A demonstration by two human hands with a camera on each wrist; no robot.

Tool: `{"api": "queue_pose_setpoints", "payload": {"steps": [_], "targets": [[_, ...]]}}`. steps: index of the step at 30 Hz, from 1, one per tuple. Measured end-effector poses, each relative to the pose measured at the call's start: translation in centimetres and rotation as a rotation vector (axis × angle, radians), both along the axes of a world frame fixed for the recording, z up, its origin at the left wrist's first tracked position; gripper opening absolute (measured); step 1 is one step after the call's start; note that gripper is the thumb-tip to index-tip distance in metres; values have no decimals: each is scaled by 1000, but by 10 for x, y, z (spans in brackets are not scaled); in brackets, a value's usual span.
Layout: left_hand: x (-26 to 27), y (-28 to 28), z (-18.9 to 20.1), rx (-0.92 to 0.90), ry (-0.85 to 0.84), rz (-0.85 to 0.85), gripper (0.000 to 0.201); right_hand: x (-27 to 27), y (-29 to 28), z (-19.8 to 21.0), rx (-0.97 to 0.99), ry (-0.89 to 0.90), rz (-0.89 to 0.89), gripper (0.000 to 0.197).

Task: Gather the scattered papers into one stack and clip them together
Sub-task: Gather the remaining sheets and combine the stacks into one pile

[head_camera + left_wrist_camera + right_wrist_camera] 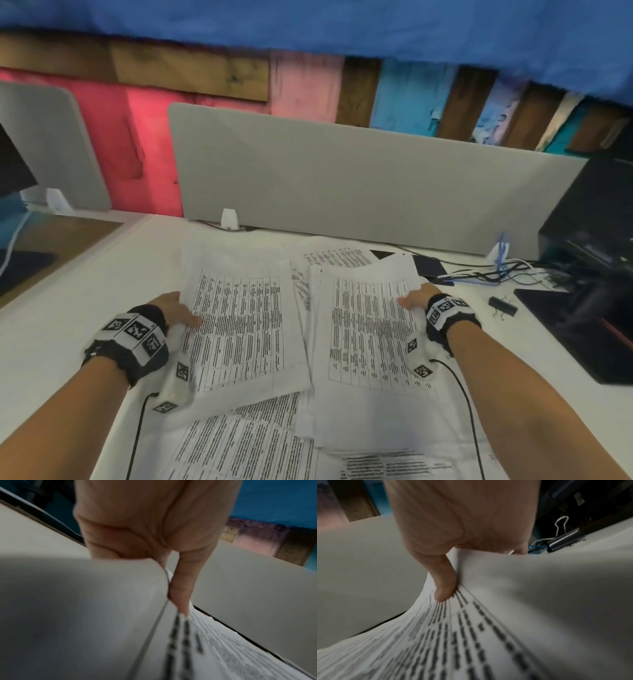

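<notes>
Left hand (178, 310) pinches the left sheet's (239, 325) outer edge; right hand (416, 301) pinches the right sheet's (370, 329). Binder clip (503, 306) lies apart, right of both.

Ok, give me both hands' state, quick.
Left hand: pinching the left sheet at its outer edge.
Right hand: pinching the right sheet at its outer edge.

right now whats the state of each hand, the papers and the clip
left hand: pinching the left white printed sheet at its left edge
right hand: pinching the right white printed sheet at its right edge
other printed papers: scattered on the white desk, overlapping
black binder clip: lying unused on the desk
</notes>
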State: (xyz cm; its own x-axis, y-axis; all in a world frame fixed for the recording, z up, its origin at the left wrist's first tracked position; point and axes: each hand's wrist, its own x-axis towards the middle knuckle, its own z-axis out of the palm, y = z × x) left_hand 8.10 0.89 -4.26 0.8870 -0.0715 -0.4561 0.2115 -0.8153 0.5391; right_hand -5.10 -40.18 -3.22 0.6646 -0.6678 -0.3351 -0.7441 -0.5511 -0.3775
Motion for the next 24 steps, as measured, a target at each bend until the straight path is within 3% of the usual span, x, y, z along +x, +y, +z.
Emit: {"api": "queue_pose_setpoints", "payload": {"steps": [4, 9, 13, 18, 24], "targets": [[-5, -2, 7, 32, -5, -39, 74, 5, -7, 0, -14, -4, -23, 69], [-8, -9, 14, 40, -101, -126, 81, 4, 14, 16, -296, -32, 43, 48], [-6, -12, 13, 66, -178, -136, 79, 3, 22, 25, -79, -233, 18, 39], [1, -8, 13, 18, -156, 5, 77, -36, 18, 45, 319, -524, -113, 38], [2, -11, 9, -71, -197, 80, 53, -109, -2, 35, 543, -444, -156, 46]]}}
